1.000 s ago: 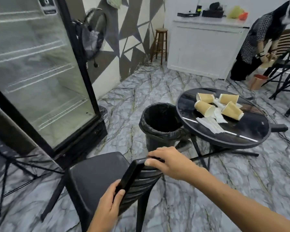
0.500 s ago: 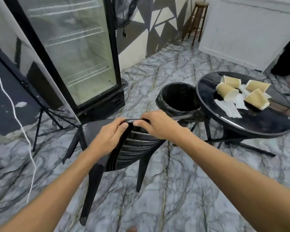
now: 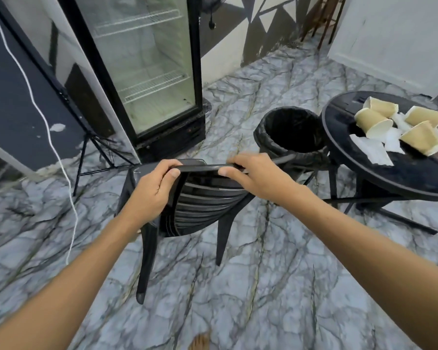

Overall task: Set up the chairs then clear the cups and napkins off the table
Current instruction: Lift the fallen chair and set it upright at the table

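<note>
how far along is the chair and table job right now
Done: nothing that shows. In hand: left hand and right hand both grip the black chair by its backrest. Left: four cups and napkins lie on the table.

Count by kind:
- Black plastic chair (image 3: 202, 198): one.
- Hands on chair top rail: two, left grip (image 3: 153, 188) and right grip (image 3: 257, 176).
- Round black surface (image 3: 339, 127): one.
- Paper cups, all lying on side on surface: four, namely (image 3: 382, 107), (image 3: 372, 121), (image 3: 426, 116), (image 3: 421, 137).
- White napkins (image 3: 372, 147): several, overlapped among cups, exact number not clear.
- Black bin with liner (image 3: 292, 132): one.
- Glass-door fridge (image 3: 147, 72): one, with three wire shelves visible.
- White cable (image 3: 58, 160): one.
- Tripod stand (image 3: 86, 152): one.
- Wooden stool (image 3: 324, 18): one, seen only partly.
</note>
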The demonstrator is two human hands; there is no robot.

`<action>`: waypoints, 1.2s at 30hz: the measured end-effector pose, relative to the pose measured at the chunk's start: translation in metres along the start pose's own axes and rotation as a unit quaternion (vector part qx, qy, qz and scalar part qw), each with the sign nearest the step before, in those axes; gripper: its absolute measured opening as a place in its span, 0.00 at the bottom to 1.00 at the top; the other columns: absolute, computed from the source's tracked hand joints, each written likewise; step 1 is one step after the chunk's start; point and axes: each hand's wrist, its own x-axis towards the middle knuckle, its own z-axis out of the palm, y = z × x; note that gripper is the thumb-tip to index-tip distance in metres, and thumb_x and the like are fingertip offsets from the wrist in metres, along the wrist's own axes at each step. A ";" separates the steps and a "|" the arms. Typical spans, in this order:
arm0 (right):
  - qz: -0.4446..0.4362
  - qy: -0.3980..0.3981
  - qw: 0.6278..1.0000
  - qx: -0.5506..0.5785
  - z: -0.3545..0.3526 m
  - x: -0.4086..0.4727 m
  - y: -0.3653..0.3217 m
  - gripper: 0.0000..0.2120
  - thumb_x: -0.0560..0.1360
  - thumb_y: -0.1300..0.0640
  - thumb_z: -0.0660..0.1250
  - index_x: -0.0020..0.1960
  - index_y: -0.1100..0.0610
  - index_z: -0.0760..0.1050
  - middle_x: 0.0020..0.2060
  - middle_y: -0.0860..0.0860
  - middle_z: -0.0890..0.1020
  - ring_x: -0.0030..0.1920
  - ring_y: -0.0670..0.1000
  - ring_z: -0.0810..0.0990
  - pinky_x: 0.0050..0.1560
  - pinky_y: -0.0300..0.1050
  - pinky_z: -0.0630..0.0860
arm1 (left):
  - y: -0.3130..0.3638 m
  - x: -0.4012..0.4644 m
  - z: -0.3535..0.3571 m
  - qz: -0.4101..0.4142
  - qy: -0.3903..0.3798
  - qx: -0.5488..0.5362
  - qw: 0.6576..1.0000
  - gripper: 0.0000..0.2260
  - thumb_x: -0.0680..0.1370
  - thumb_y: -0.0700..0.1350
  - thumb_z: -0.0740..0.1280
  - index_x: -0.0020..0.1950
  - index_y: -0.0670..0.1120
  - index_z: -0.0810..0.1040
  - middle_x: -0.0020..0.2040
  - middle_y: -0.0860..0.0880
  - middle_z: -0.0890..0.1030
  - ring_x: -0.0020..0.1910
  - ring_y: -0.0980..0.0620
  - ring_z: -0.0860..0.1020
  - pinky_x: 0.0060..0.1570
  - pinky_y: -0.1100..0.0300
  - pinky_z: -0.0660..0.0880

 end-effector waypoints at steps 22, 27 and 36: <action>-0.084 -0.100 0.991 -0.037 0.140 0.026 -0.147 0.26 0.77 0.34 0.58 0.47 0.57 0.75 0.39 0.49 0.73 0.47 0.54 0.72 0.56 0.53 0.68 | -0.095 -0.199 -0.131 -0.169 0.099 0.077 0.978 0.21 0.72 0.66 0.64 0.53 0.51 0.78 0.49 0.55 0.77 0.50 0.58 0.75 0.49 0.63 0.70; -0.103 -0.109 0.988 0.033 0.128 0.028 -0.127 0.25 0.76 0.34 0.61 0.53 0.56 0.80 0.40 0.46 0.79 0.43 0.48 0.75 0.55 0.52 0.72 | -0.090 -0.205 -0.133 -0.192 0.099 0.036 0.976 0.22 0.71 0.67 0.66 0.52 0.51 0.79 0.49 0.51 0.77 0.50 0.55 0.76 0.48 0.63 0.69; -0.015 -0.166 0.985 0.036 0.085 0.046 -0.036 0.32 0.70 0.27 0.65 0.60 0.52 0.78 0.50 0.45 0.80 0.52 0.45 0.77 0.55 0.44 0.75 | -0.100 -0.198 -0.141 -0.237 0.084 0.009 0.968 0.26 0.65 0.70 0.68 0.50 0.52 0.82 0.49 0.54 0.81 0.47 0.59 0.78 0.48 0.56 0.74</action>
